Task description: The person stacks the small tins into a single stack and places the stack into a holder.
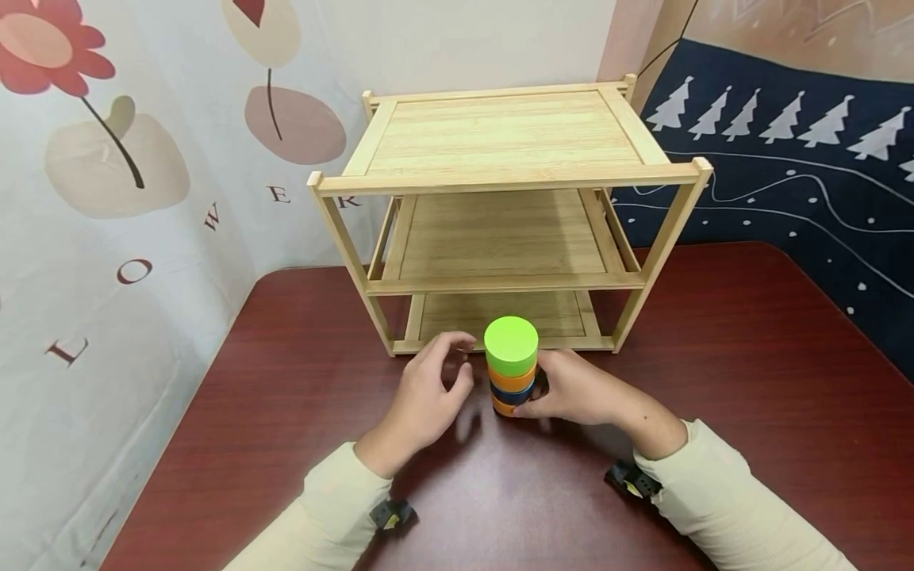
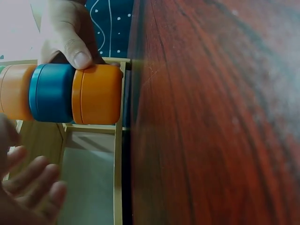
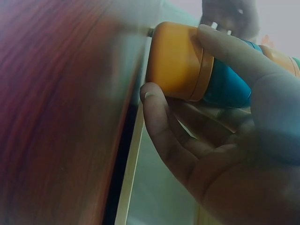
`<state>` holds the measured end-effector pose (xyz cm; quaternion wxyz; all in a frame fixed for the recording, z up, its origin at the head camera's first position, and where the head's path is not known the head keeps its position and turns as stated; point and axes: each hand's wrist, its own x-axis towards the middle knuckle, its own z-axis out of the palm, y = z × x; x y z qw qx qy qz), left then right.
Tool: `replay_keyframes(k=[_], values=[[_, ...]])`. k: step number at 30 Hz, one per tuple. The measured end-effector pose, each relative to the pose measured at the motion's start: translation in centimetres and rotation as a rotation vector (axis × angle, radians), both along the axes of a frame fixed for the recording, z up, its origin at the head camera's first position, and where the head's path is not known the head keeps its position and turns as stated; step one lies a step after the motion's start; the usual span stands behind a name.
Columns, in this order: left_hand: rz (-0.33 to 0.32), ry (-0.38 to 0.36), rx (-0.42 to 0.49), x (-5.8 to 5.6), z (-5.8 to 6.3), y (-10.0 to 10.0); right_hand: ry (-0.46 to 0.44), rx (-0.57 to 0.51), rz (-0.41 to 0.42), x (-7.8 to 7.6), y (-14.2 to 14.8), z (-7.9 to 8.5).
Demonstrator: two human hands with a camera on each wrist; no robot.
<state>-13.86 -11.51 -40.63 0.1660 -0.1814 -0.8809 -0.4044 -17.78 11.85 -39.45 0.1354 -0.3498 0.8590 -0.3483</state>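
Observation:
A column of round lidded jars stands upright in the middle of the head view. Its top jar is bright green, over an orange jar, a dark blue jar and a lowest orange jar. My right hand grips the column low on its right side, thumb and fingers round the lowest orange jar in the right wrist view. To the left, apart from the jars, my left hand holds nothing; its fingers are loosely bent toward the column.
Just behind the jars stands a three-tier wooden shelf on the dark red table. A pale printed cloth hangs at the left and back, and a navy cloth with white trees at the right.

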Motion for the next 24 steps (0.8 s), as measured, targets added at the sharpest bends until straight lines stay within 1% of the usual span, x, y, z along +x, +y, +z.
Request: replay_keyframes(k=[2,5,9,14,20,22,24], values=[[-0.009,0.072,0.051,0.1,0.2,-0.1,-0.004,-0.002,0.002,0.0,0.0,0.1],[-0.046,0.162,0.122,0.2,0.4,-0.1,-0.011,-0.002,-0.009,0.1,0.1,0.3],[-0.086,0.273,0.159,0.5,0.6,-0.1,0.002,-0.009,-0.015,0.2,0.2,0.6],[-0.125,0.397,0.161,0.7,0.9,0.2,0.021,-0.015,-0.011,0.4,0.2,0.8],[-0.132,0.599,0.173,0.8,1.3,0.6,0.035,-0.025,-0.006,0.6,0.0,1.1],[-0.128,0.632,0.158,0.9,1.5,0.7,0.043,-0.032,0.001,0.6,0.0,1.2],[-0.123,0.636,0.136,1.1,1.6,0.8,0.046,-0.039,0.009,0.7,0.0,1.2]])
